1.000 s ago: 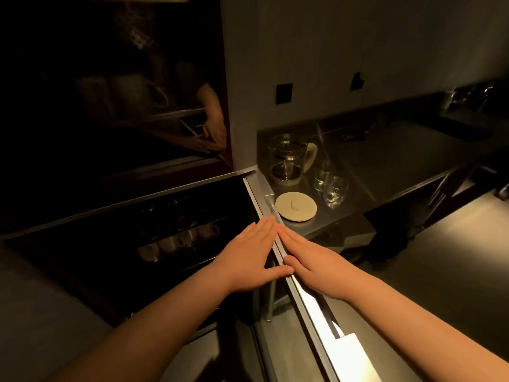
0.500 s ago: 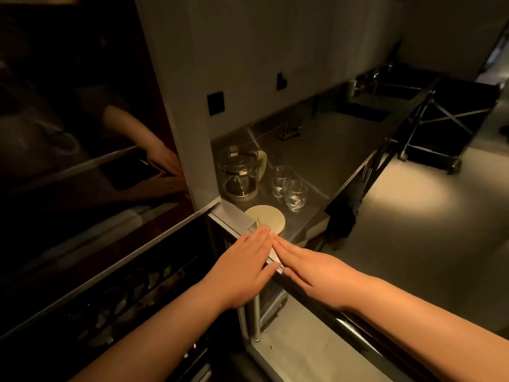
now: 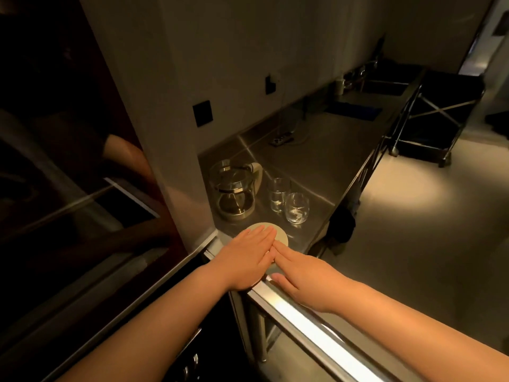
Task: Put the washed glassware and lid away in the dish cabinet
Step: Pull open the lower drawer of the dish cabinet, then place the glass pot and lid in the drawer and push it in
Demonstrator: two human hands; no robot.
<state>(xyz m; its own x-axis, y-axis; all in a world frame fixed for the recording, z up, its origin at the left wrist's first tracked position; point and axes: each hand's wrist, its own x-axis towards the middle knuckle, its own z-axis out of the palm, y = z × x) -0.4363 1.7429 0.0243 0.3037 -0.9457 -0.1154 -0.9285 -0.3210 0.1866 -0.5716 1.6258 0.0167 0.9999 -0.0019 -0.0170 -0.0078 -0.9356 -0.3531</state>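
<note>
A glass carafe [image 3: 234, 188] with a cream handle stands on the steel counter [image 3: 316, 158] by the wall corner. Two clear glasses [image 3: 278, 194] [image 3: 297, 208] stand to its right. A round cream lid [image 3: 280, 235] lies flat in front of them, partly hidden by my left hand [image 3: 246, 257], whose straight fingers lie over it. My right hand [image 3: 300, 272] lies flat beside it, fingertips at the lid's near edge, palm by the steel door edge [image 3: 311, 332]. The dark dish cabinet [image 3: 115, 307] is at lower left.
A dark glass panel [image 3: 55, 166] at left reflects my arms. A power strip [image 3: 281, 139] and cable lie farther along the counter, with a sink [image 3: 385, 88] at the far end. A black wheeled cart [image 3: 438, 117] stands on the floor to the right.
Both hands have moved forward from the steel door edge onto the counter, and the left hand now covers part of the lid. The view has swung to the right.
</note>
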